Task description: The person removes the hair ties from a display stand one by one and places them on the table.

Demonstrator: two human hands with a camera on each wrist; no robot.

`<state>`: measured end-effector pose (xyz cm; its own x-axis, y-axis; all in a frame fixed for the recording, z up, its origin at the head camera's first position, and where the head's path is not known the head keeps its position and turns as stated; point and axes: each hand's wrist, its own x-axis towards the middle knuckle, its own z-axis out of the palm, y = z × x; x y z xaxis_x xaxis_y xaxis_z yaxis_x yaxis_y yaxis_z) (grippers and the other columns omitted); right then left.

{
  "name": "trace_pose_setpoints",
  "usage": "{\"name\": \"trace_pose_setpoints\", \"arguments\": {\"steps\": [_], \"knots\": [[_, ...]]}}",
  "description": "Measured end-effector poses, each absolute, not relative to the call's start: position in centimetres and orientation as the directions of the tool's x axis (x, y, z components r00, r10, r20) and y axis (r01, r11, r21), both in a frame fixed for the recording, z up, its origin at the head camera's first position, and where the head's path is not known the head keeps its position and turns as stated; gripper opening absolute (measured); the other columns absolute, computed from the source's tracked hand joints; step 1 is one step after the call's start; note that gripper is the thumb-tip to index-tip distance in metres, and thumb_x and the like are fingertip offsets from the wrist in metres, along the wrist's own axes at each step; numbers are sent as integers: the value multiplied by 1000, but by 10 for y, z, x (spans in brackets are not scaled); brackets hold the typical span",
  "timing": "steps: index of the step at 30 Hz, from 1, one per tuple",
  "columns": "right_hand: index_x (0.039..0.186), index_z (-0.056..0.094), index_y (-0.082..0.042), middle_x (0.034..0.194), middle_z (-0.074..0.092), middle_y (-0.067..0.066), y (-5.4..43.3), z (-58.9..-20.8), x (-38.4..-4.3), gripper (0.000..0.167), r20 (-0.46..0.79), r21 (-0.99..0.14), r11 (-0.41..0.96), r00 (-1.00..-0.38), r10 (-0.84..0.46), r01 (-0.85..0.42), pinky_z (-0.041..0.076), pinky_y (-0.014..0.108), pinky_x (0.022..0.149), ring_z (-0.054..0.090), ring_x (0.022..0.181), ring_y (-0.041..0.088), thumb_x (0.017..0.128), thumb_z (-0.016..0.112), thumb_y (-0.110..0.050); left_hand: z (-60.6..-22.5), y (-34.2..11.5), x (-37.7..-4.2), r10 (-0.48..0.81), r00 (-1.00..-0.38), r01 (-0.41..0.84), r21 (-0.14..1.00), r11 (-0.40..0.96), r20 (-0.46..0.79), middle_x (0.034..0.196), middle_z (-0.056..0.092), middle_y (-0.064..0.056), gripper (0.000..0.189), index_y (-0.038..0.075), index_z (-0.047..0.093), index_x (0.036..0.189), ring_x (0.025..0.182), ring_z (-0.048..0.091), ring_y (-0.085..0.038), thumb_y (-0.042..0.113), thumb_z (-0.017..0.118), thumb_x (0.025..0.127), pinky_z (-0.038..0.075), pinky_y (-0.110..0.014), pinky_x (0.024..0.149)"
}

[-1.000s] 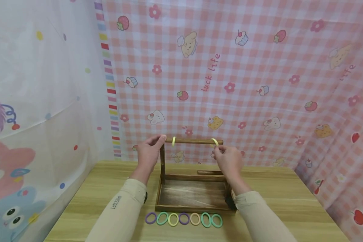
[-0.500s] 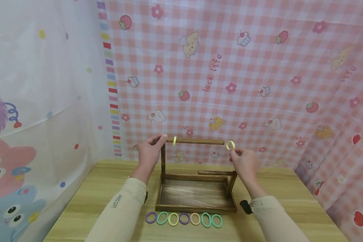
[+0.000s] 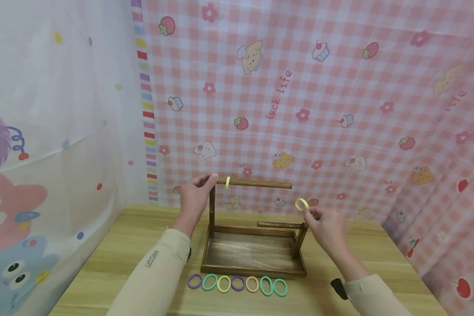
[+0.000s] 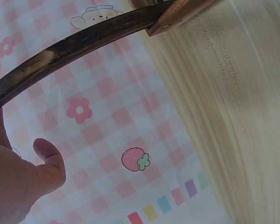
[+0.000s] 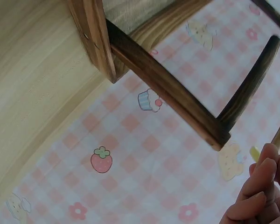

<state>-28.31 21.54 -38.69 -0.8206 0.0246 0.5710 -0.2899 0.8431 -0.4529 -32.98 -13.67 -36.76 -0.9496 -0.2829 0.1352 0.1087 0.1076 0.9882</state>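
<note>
My right hand pinches a yellow ring in the air, off the right end of the upper bar and above the lower bar. In the right wrist view, only a sliver of that ring shows past the fingers. At the dark wooden rack's upper left corner, my left hand holds the top of the tall post. Another yellow ring hangs on the upper bar, close to the left hand. The left wrist view partly cuts this hand off.
Several purple, green, yellow and orange rings lie in a row before the rack on the wooden table. The short post bears the lower bar at the right. Behind the table hangs a pink checked cloth.
The right hand has drawn its yellow ring off the upper bar's right end, then lowered it to the right. The left hand and the other yellow ring stay in place.
</note>
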Motion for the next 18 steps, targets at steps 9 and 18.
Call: {"name": "trace_pose_setpoints", "arguments": {"steps": [9, 18], "knots": [[89, 86, -16, 63, 76, -6, 215, -391, -255, 17, 549, -344, 870, -827, -119, -354, 23, 19, 40, 41, 41, -3, 98, 74, -22, -369, -136, -331, -290, -947, 110, 988, 112, 138, 131, 74, -6, 44, 21, 77, 128, 127, 66, -27, 52, 76, 97, 53, -49, 111], [75, 78, -25, 56, 66, -18, 223, -399, -238, 21, 522, -345, 865, -840, -147, -365, 25, 20, 43, 33, 43, -4, 96, 77, -20, -370, -135, -332, -284, -949, 108, 988, 107, 135, 131, 74, -5, 45, 21, 77, 129, 127, 65, -26, 54, 76, 97, 53, -49, 111]]}}
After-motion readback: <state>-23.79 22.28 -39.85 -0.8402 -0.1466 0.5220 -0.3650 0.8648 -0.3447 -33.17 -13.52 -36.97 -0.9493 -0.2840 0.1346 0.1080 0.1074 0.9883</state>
